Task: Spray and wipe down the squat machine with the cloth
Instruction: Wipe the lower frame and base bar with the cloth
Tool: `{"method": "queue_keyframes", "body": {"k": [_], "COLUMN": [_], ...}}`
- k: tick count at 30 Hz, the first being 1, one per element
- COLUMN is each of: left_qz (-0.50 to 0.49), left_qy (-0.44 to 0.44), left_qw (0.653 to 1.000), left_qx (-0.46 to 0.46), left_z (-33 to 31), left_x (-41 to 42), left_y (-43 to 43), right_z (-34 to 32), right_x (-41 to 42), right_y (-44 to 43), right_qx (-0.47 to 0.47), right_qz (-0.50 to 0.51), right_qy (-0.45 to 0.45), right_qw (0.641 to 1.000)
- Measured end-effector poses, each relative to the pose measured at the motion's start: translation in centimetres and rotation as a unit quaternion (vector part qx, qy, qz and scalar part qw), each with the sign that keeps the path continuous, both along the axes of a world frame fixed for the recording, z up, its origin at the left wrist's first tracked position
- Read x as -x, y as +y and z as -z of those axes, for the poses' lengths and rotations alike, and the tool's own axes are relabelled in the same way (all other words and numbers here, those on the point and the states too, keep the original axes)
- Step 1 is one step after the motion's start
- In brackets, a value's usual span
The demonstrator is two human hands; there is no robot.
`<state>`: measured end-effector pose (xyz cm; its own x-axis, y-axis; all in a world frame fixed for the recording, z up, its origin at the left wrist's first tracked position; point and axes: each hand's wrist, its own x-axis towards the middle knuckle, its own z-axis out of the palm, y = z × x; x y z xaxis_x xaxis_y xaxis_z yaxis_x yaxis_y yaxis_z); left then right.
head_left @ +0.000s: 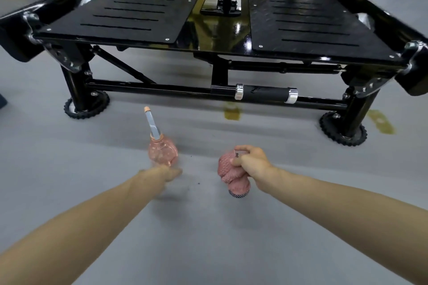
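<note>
I am holding the pink cloth [231, 174] bunched up in my right hand [252, 164]. My fingers are curling tight around it, and a bit of it is hanging down below my fist. I am holding the pink spray bottle [163, 152] in my left hand [170, 172]. That hand is looking blurry, but it is gripping the bottle at the bottom. The long spout is pointing up and a little to the left. The bottle and the cloth are near each other but not touching.

The squat machine [215, 52] is standing in front of me, past both hands. It is black and shiny. Its left plate [139, 11] and right plate [312, 18] are lying side by side with a gap between them. Under them, a bar [266, 93] with two silver rings is running across. The machine is sitting on round black feet [86, 106] on the gray floor [208, 238]. Yellow marks [231, 113] are showing on the floor just under the bar.
</note>
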<state>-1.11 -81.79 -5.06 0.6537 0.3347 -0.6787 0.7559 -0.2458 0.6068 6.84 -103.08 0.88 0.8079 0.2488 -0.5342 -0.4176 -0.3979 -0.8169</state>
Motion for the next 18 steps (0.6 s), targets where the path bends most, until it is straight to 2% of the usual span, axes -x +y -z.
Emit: {"method": "queue_keyframes", "body": {"k": [2, 4, 6, 8, 11, 14, 16, 18], "left_qz": [0.002, -0.032, 0.024, 0.079, 0.112, 0.116, 0.074, 0.063], "left_qy": [0.018, -0.002, -0.062, -0.092, -0.121, -0.166, -0.211, -0.264], "left_qw": [1.0, 0.999, 0.989, 0.973, 0.946, 0.962, 0.97, 0.963], "left_qx": [-0.005, 0.036, 0.134, 0.195, 0.278, 0.184, 0.098, 0.009], "left_z": [-1.7, -3.5, -6.1, -7.5, -8.5, -8.1, -8.7, -9.6], "left_x": [0.9, 0.2, -0.8, -1.9, -2.9, -4.3, -5.2, -6.2], "left_y": [-3.3, -7.0, -9.1, -9.9, -11.3, -12.7, -14.0, -15.0], "right_z": [-0.4, -0.6, -1.0, -1.7, -2.6, -3.7, -4.5, -5.1], "right_x": [-0.2, -0.1, 0.0, 0.1, -0.4, -1.7, -2.6, -3.7], "right_y": [-0.1, -0.1, 0.0, 0.0, -0.7, -2.7, -3.8, -4.8], "right_qx": [0.005, 0.008, -0.004, -0.025, -0.073, -0.078, -0.023, 0.025], "right_qz": [-0.001, -0.003, 0.001, 0.024, 0.091, 0.123, 0.13, 0.162], "right_qy": [-0.016, -0.018, -0.026, -0.04, -0.046, -0.058, -0.09, -0.114], "right_qw": [1.0, 1.0, 1.0, 0.999, 0.992, 0.988, 0.987, 0.98]}}
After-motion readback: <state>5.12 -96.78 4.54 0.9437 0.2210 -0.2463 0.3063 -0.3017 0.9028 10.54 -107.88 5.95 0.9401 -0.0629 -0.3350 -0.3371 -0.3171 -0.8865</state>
